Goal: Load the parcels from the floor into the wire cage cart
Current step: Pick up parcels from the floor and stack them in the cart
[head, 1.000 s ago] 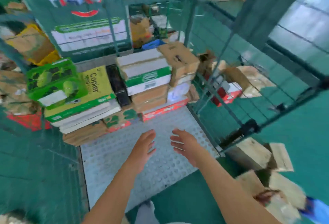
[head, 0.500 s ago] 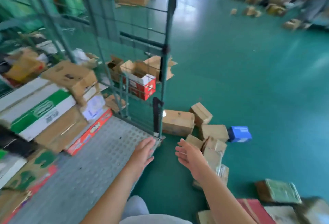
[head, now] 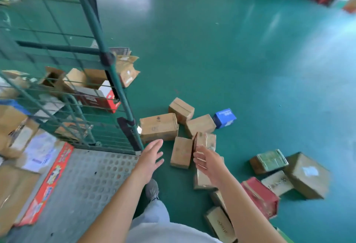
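Head view: left hand (head: pixel 149 158) and right hand (head: pixel 209 162) both empty, fingers loosely spread. Narrow brown parcel (head: pixel 181 152) lies on the floor between them, long axis pointing away from the person; right hand looks slightly nearer. Wire cage cart (head: pixel 107 63) stands left.

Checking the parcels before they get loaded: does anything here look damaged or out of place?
Yes. Behind the wire cage cart, several cardboard boxes lie on the floor with flaps torn open, and one looks crumpled. The brown parcels beside the cart's corner look intact but are scattered at odd angles, some tipped against each other. Both hands are empty.
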Available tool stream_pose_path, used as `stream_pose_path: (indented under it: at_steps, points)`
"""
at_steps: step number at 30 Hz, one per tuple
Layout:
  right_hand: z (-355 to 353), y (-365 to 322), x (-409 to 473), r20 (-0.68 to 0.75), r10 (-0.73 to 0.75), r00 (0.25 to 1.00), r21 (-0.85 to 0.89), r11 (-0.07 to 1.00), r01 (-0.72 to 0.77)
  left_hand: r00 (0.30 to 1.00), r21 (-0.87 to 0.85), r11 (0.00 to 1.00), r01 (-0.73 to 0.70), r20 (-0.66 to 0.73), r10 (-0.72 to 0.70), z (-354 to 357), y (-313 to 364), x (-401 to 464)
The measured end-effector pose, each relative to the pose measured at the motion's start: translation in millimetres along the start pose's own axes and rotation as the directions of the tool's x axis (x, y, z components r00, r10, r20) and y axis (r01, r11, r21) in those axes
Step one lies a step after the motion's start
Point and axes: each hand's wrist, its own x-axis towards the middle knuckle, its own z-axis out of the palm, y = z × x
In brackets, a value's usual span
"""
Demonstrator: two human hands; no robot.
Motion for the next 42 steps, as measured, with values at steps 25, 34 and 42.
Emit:
stream_pose_path:
  at_steps: [25, 34, 42]
  points:
    - [30, -128, 199, -0.213, 0.259, 0.942, 0.205, 0.955, -0.216, 0.966, 0.176, 0.954, 0.243, 0.044, -0.254, 46, 115, 264]
    - [41, -176, 313, -0.107, 0.313, 0.944, -0.040, 0.947, -0.318, 0.935, 0.131, 0.932, 0.337, -0.158, -0.316, 58, 106, 356]
    - [72, -140, 471, -0.087, 0.334, 0.939, -0.277, 0.897, -0.345, 0.811, 0.038, 0.860, 0.508, -0.357, -0.463, 37, 38, 497]
